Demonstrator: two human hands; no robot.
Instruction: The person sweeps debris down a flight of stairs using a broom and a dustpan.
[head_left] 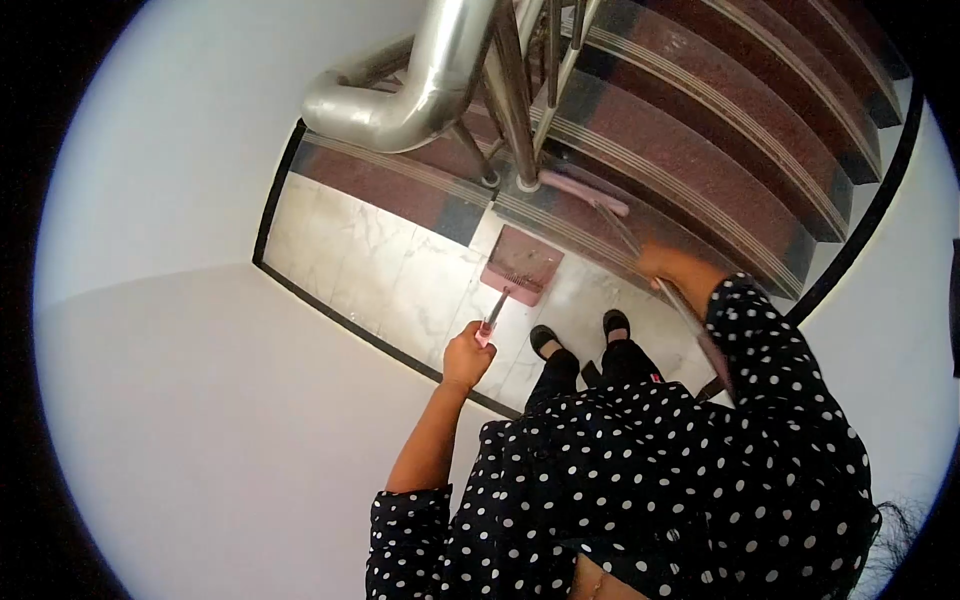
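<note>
My left hand is closed round the handle of a pink dustpan. The pan lies on the marble floor near the edge of the lowest step, with some dark debris in it. To the right, my right hand grips the long handle of a broom. The pink broom head rests on the lowest dark red step, beside the foot of a railing post, and the handle slants down past my right forearm. The broom and my right hand are slightly blurred.
Dark red steps with striped edges curve up at the top right. A thick metal handrail bends above the floor at the top. White walls with black skirting stand on both sides. My feet are on the marble floor.
</note>
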